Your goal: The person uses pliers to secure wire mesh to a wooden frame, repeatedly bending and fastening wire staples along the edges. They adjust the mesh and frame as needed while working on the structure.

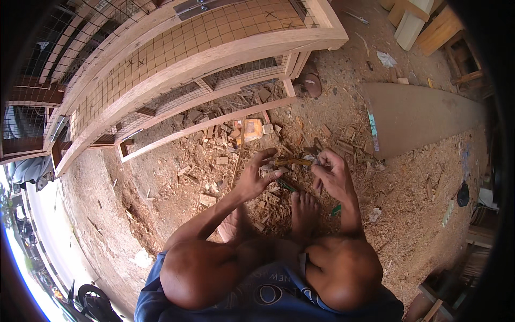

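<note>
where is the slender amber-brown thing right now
In the head view, the slender amber-brown thing is near the centre, between the left hand and the right hand, beyond the bare right foot.

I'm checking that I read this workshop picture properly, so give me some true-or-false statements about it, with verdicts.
1. The right hand holds one end of a slim brown object. True.
2. The left hand is down on the ground. False: it is raised, near the object's other end.
3. Wood blocks and shavings litter the ground. True.
4. The wooden frame is covered with glass. False: it carries wire mesh.
5. The person wears boots. False: the feet are bare.
6. A large brown board lies to the right. True.
</note>
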A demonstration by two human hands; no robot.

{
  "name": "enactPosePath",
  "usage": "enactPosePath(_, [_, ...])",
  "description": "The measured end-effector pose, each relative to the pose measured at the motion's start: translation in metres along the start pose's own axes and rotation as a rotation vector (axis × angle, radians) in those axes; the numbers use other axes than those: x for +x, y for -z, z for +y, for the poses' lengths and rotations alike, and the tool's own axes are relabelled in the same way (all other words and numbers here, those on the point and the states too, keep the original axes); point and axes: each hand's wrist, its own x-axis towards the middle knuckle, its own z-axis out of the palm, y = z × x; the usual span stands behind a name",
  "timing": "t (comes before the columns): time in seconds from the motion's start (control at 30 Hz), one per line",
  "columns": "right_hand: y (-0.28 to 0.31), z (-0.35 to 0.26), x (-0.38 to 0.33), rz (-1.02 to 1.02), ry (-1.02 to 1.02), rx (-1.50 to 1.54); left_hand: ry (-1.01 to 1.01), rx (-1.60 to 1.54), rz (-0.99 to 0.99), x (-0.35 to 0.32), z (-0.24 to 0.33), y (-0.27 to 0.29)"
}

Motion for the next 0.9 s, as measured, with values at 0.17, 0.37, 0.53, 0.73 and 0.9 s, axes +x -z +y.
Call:
enactPosePath(0.17, [-0.069, -0.007, 0.010, -0.216, 0.020, -0.110, 0.099, -0.405, -0.053, 0.000, 0.004, -0.011])
enactPosePath(0.37, [-0.079, 0.024, 0.003, -0.361, 0.127, -0.533, 0.344, -0.460, 0.152, -0.041, -0.023, -0.036])
enactPosePath(0.53, [-0.077, 0.038, 0.005, -0.431, 0.159, -0.599, 0.436, -0.369, 0.140, -0.055, -0.040, -0.038])
enactPosePath(0.73, [-0.074, 0.044, 0.013, -0.390, 0.024, -0.603, 0.500, -0.473, 0.181, -0.056, -0.031, -0.033])
enactPosePath(0.9, [-0.075, 0.057, 0.015, -0.430, 0.115, -0.791, 0.637, -0.818, 0.321, -0.040, -0.029, -0.023])
